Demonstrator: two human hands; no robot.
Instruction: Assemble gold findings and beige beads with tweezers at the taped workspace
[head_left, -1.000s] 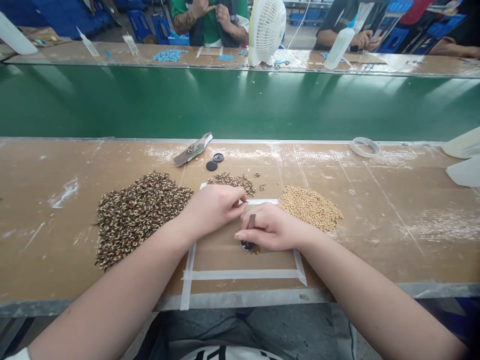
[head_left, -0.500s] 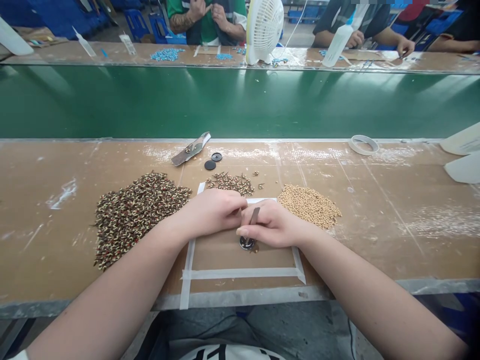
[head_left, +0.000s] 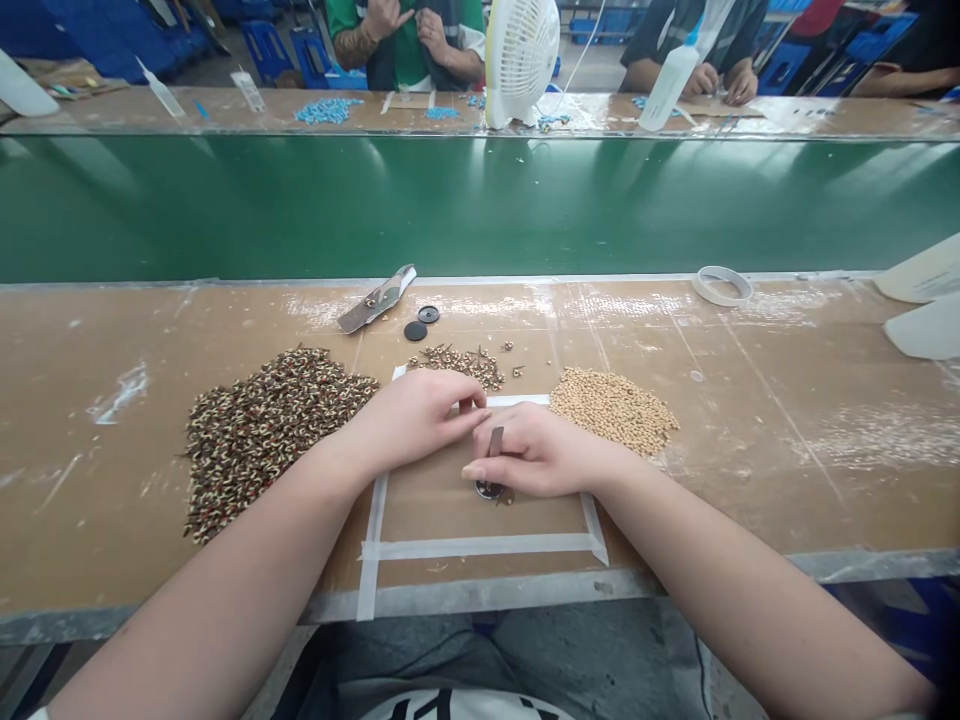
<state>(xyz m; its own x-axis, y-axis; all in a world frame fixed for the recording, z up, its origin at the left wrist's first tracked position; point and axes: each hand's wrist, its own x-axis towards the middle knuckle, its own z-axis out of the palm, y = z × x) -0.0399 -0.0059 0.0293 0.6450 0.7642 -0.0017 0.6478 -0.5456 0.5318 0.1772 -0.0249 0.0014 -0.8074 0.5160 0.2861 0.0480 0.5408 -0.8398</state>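
My left hand (head_left: 431, 415) is closed, thumb against fingers, just in front of a small pile of bead-like pieces (head_left: 466, 366). Whatever it pinches is too small or hidden to make out. My right hand (head_left: 536, 450) is closed on a narrow flat brown strip (head_left: 496, 441) that sticks up between thumb and fingers; its lower end is hidden. The two hands meet at the fingertips. Partly under my right hand sits a small round black dish (head_left: 489, 490) with a brown smear beside it. To the right lies a heap of tan beads (head_left: 615, 408).
On the left spreads a big heap of dark and cream pieces (head_left: 274, 435). White tape (head_left: 480, 547) frames the work spot. Two black discs (head_left: 415, 330), a camouflage-patterned strip (head_left: 377, 298) and a tape roll (head_left: 721, 287) lie behind. Beyond the green belt (head_left: 450, 210), other people work beside a fan (head_left: 523, 60).
My left hand's fingers have lifted and loosened slightly from my right hand. My right hand has shifted a little left and covers more of the black dish. The view has moved slightly.
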